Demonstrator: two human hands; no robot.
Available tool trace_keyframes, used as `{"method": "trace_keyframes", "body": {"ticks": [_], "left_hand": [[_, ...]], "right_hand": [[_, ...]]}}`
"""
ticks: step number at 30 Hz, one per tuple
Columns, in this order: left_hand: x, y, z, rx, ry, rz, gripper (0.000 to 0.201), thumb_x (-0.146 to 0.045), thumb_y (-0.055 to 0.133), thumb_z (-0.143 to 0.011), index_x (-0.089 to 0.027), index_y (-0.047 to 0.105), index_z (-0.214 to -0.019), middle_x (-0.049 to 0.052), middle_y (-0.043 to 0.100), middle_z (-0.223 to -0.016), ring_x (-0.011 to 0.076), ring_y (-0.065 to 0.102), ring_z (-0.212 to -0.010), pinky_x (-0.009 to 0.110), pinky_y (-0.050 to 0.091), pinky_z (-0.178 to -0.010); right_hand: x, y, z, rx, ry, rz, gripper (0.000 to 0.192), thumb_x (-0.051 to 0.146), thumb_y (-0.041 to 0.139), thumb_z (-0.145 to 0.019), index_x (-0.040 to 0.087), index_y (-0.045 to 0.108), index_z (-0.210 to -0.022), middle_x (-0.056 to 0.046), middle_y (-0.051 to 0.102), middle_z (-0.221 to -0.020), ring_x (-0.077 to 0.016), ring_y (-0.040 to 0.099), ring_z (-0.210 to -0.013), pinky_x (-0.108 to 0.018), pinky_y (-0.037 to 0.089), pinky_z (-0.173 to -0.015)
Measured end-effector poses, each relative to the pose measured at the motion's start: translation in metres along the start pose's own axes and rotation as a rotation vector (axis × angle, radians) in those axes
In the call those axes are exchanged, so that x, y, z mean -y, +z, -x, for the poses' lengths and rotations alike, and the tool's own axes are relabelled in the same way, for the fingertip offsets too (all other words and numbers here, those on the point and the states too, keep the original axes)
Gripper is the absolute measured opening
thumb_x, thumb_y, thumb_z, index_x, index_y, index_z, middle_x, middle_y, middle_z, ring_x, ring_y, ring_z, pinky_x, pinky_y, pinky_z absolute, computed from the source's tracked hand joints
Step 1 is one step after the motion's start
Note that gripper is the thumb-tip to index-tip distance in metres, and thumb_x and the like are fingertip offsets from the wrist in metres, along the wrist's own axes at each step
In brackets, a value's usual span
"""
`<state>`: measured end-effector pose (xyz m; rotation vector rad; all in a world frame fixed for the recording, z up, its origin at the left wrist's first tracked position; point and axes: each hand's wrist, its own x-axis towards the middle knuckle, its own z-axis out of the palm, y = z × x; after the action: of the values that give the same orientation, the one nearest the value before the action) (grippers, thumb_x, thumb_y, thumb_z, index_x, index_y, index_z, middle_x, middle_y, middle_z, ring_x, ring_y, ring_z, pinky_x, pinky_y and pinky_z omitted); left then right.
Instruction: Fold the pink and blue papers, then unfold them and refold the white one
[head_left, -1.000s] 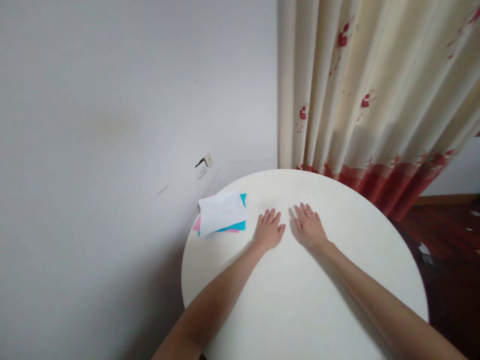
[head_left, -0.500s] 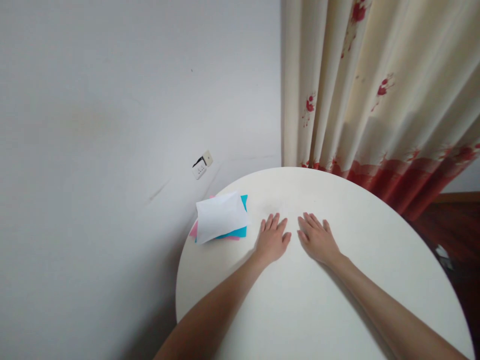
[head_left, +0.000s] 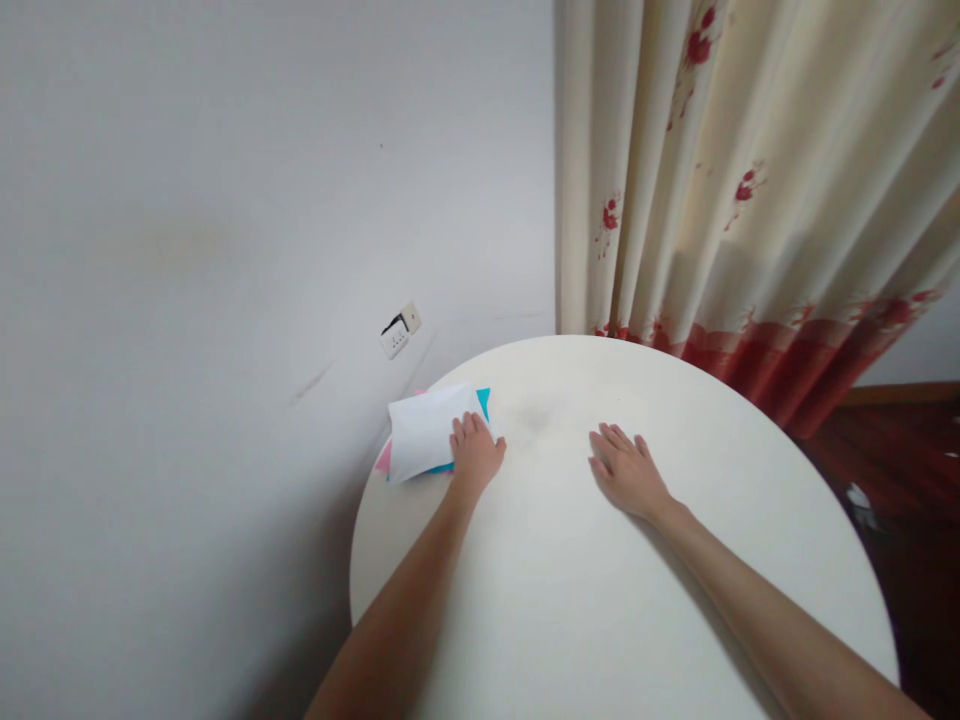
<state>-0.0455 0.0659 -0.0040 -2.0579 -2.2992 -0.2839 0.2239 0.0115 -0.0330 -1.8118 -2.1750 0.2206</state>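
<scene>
Surface: round white table (head_left: 600,620), standing close against a pale grey wall (head_left: 225,250); its near edge is running out of the bottom of the view.

Room: cream curtain (head_left: 750,200) with red flower prints and a red band along its hem, hanging behind the table's far right edge. Wall socket (head_left: 399,332) sitting low on the wall, tilted in this view, just beyond the paper. Dark reddish wooden floor (head_left: 900,440) showing at the right.

Paper stack (head_left: 424,438): lying at the table's far left rim, beside the wall. White sheet on top, a blue sheet peeking out under its right and lower edges, a pink sheet showing at the left corner.

Left hand (head_left: 475,452): lying palm down on the right end of the stack, fingers together and slightly curled over the white sheet's edge, thumb out to the right on the table. Whether the fingers are pinching the paper or only resting on it cannot be told.

Right hand (head_left: 626,468): lying flat on the bare tabletop, well apart from the stack, fingers stretched out and lightly spread, holding nothing.

Hidden or unclear: both forearms are being cut off at the bottom edge; the number of sheets under the white one is hard to make out; a small pale item on the floor at far right is too blurred to identify.
</scene>
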Motion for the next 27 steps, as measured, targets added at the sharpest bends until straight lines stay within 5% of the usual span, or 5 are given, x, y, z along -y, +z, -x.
{"method": "trace_keyframes", "body": {"ticks": [4, 8, 17, 22, 27], "left_hand": [[0.001, 0.002, -0.006, -0.002, 0.067, -0.018, 0.051, -0.028, 0.048, -0.088, 0.004, 0.057, -0.127, 0.029, 0.055, -0.136, 0.0372, 0.041, -0.137, 0.046, 0.032, -0.113], [0.006, -0.007, -0.013, 0.006, 0.044, 0.005, 0.036, -0.023, 0.041, -0.090, -0.006, 0.072, -0.095, 0.021, 0.071, -0.102, 0.0303, 0.066, -0.103, 0.038, 0.048, -0.093], [0.019, -0.015, -0.010, -0.019, 0.132, 0.070, 0.023, -0.033, 0.073, -0.074, -0.019, 0.064, -0.090, 0.008, 0.068, -0.101, 0.0226, 0.063, -0.102, 0.031, 0.048, -0.092], [0.018, -0.017, -0.011, 0.001, 0.107, 0.059, 0.003, -0.019, 0.062, -0.077, -0.017, 0.064, -0.078, 0.009, 0.068, -0.086, 0.0232, 0.066, -0.088, 0.032, 0.050, -0.082], [0.016, -0.020, -0.013, -0.057, 0.075, 0.074, 0.013, -0.016, 0.054, -0.080, -0.017, 0.065, -0.075, 0.011, 0.068, -0.087, 0.0235, 0.066, -0.086, 0.032, 0.051, -0.080]], "right_hand": [[0.000, -0.003, 0.000, 0.014, 0.005, -0.014, 0.052, 0.034, 0.036, -0.099, 0.016, 0.042, -0.147, -0.012, 0.031, -0.159, -0.0271, 0.023, -0.148, -0.054, 0.015, -0.118], [-0.002, -0.005, 0.001, 0.016, 0.001, -0.034, 0.051, 0.034, 0.038, -0.098, 0.017, 0.043, -0.146, -0.013, 0.031, -0.159, -0.0272, 0.024, -0.148, -0.054, 0.015, -0.118], [-0.004, -0.008, 0.002, 0.017, -0.010, -0.053, 0.051, 0.033, 0.039, -0.098, 0.016, 0.043, -0.145, -0.013, 0.031, -0.159, -0.0282, 0.024, -0.148, -0.055, 0.015, -0.118], [-0.005, -0.008, 0.001, 0.012, -0.006, -0.058, 0.051, 0.034, 0.039, -0.098, 0.016, 0.043, -0.145, -0.013, 0.031, -0.159, -0.0282, 0.024, -0.148, -0.056, 0.014, -0.118], [-0.006, -0.007, 0.000, 0.013, -0.010, -0.062, 0.051, 0.033, 0.040, -0.097, 0.016, 0.043, -0.146, -0.013, 0.031, -0.159, -0.0276, 0.024, -0.148, -0.055, 0.014, -0.118]]}}
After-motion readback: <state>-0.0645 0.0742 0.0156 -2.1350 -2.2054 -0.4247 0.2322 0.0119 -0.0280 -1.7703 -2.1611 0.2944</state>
